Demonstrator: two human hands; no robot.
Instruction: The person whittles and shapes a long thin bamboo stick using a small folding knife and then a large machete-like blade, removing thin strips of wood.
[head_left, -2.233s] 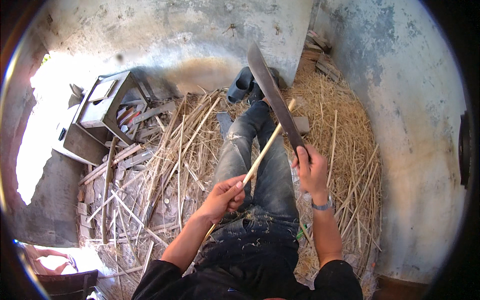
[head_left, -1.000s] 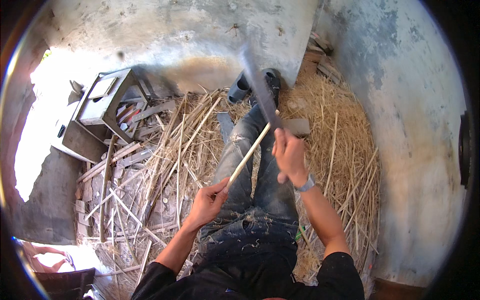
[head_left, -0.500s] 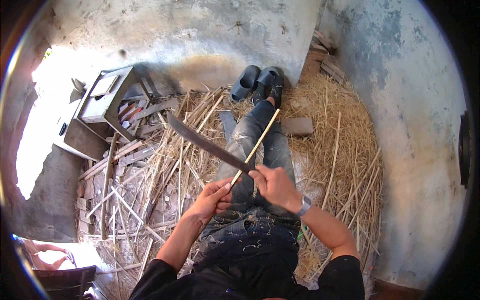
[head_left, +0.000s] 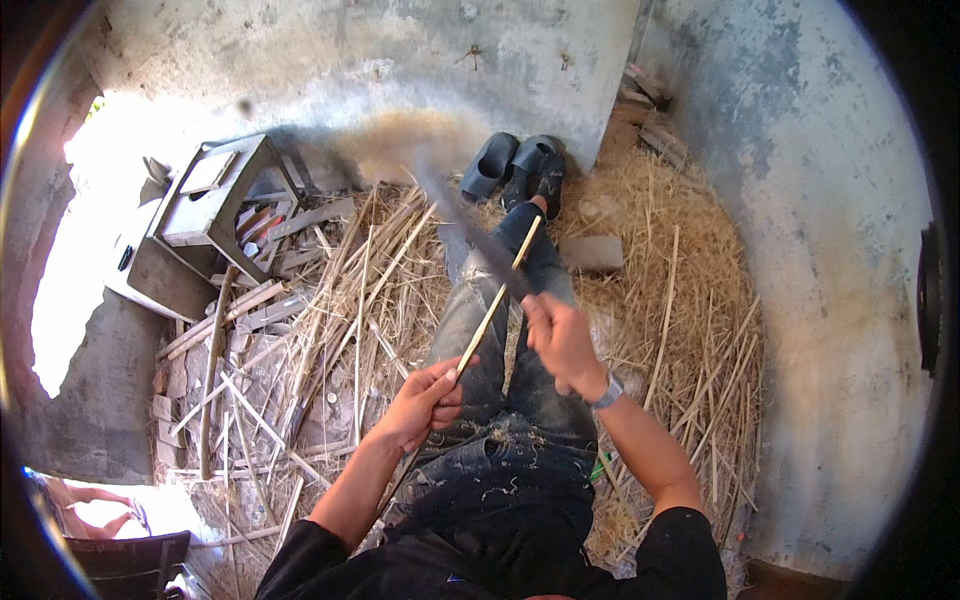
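Observation:
Above my lap, my left hand (head_left: pixel 425 402) pinches a thin pale strip (head_left: pixel 487 318), seemingly split bamboo, which slants up and away toward my feet. My right hand (head_left: pixel 562 340), with a watch on its wrist, is wrapped round the handle end of a long, dark, curved machete (head_left: pixel 480 230). Its blade crosses the strip's far half and points to the far left, smeared by motion toward the tip. Whether the blade touches the strip, I cannot tell. My fingers hide the machete's handle. Shavings cling to my jeans (head_left: pixel 465 310) and dark shirt.
Bamboo strips (head_left: pixel 340 290) and poles litter the floor on my left; straw-like shavings (head_left: pixel 665 300) heap up on the right. A wooden stool (head_left: pixel 215 200) stands at the far left by scrap wood. One brick (head_left: pixel 592 253) lies beside my leg. Concrete walls (head_left: pixel 830 250) close in around.
My right hand has pushed the machete farther along the strip, away from my left hand, and the blade now points more steeply away. My left hand stays nearly in place.

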